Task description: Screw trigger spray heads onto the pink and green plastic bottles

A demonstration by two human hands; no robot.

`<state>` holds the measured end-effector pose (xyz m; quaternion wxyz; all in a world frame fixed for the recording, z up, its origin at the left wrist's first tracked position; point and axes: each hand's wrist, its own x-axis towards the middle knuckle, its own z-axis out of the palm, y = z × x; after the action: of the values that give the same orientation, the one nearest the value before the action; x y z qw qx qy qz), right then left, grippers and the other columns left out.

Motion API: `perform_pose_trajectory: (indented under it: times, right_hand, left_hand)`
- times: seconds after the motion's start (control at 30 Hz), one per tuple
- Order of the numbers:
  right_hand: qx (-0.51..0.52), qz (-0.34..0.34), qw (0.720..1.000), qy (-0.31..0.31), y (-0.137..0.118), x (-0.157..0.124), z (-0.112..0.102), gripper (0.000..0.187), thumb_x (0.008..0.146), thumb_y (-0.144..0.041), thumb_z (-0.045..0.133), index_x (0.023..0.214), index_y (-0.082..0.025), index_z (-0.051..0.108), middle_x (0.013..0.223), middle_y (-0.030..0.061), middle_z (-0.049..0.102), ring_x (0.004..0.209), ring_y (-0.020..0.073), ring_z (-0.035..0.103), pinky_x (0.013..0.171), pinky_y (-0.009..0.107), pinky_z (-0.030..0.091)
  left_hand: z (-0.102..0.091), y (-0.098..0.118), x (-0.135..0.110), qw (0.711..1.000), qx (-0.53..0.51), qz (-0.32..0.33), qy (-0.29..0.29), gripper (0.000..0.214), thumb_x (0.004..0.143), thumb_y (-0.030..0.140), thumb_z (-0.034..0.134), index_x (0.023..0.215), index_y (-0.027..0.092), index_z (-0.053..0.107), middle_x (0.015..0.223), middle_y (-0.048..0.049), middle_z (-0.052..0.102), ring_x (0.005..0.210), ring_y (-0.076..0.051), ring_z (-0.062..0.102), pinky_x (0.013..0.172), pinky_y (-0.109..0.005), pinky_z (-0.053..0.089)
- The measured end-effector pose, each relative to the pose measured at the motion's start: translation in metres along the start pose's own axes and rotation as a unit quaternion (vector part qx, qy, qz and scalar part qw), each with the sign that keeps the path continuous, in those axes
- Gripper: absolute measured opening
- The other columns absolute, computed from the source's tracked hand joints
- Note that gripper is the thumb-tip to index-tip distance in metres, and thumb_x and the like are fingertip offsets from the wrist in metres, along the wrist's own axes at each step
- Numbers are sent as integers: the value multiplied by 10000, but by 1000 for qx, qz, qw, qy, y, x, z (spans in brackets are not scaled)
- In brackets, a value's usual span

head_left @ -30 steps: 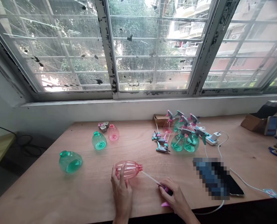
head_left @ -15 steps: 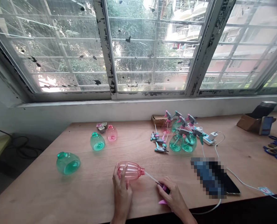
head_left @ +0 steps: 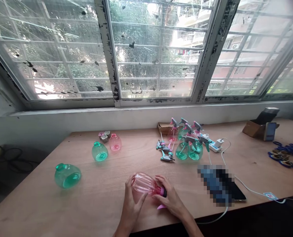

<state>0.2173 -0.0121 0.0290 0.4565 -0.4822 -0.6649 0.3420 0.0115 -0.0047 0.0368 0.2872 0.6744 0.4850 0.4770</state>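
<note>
A pink ribbed plastic bottle (head_left: 143, 184) lies on its side near the front edge of the wooden table (head_left: 247, 164). My left hand (head_left: 132, 202) is wrapped round its body from below. My right hand (head_left: 169, 199) grips the pink and black spray head (head_left: 162, 192), which sits at the bottle's neck with its pink trigger pointing toward me. The dip tube is inside the bottle.
Two green bottles (head_left: 67, 176) (head_left: 100, 152) and a small pink one (head_left: 115, 142) lie to the left. Several finished spray bottles (head_left: 188, 144) and loose spray heads (head_left: 164, 151) stand behind. A phone (head_left: 220, 184) with cable lies right, a cardboard box (head_left: 253, 128) far right.
My right hand has pushed the spray head left, sliding its tube into the pink bottle until the head met the neck. The bottle shifted slightly; the view drifted right.
</note>
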Motion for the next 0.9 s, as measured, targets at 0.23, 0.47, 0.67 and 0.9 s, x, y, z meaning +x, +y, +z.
perform_pose_trajectory:
  times: [0.23,0.47,0.67,0.9]
  right_hand:
    - [-135,64,979,137,21,-22,-1,445,924,-487,544,1263,-199,563,1396,150,495,1289,345,427,1097,555,319]
    - [-146,74,972,169,30,-40,9,427,811,-496,699,1118,-208,628,1302,158,575,1227,404,473,1078,610,299]
    - [196,106,966,134,12,-23,6,462,794,-486,726,1126,-231,530,1018,63,663,994,306,636,877,496,542]
    - [309,148,935,95,-11,-11,10,492,728,-448,814,1085,-165,628,832,46,699,702,235,672,569,324,600]
  left_hand:
    - [-3,-7,5,992,-75,-104,8,581,841,406,636,1349,280,385,1418,-83,451,1308,-264,479,1130,-510,353]
    - [-6,-1,4,994,-62,-85,-9,507,865,385,607,1338,281,458,1422,-61,497,1344,-246,451,1149,-457,328]
    - [-5,-4,1,985,-126,-120,-19,613,809,396,675,1350,252,425,1445,-85,494,1383,-262,410,1179,-453,273]
    - [-3,-14,3,975,-158,-152,37,801,704,457,753,1338,186,346,1433,-178,487,1351,-301,459,1136,-449,355]
